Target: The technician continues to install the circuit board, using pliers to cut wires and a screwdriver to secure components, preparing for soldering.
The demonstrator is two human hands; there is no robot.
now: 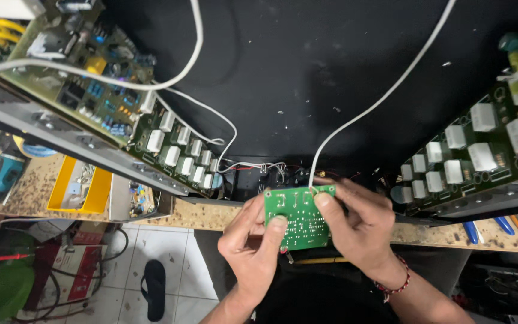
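Note:
A small green circuit board [298, 216] is held between both hands above the front edge of a black work surface [307, 78]. My left hand [253, 246] grips its left and lower edge, thumb on the face. My right hand [358, 225] grips the right edge, thumb pressed near the top right corner, where a white wire [379, 99] meets the board. A red bead bracelet [400, 282] sits on my right wrist.
A large circuit board [91, 78] with white blocks lies tilted at the left on a metal rail. Another populated board [475, 156] is at the right. A yellow tray [79, 189], tools, cables and a black sandal [154, 288] lie lower left.

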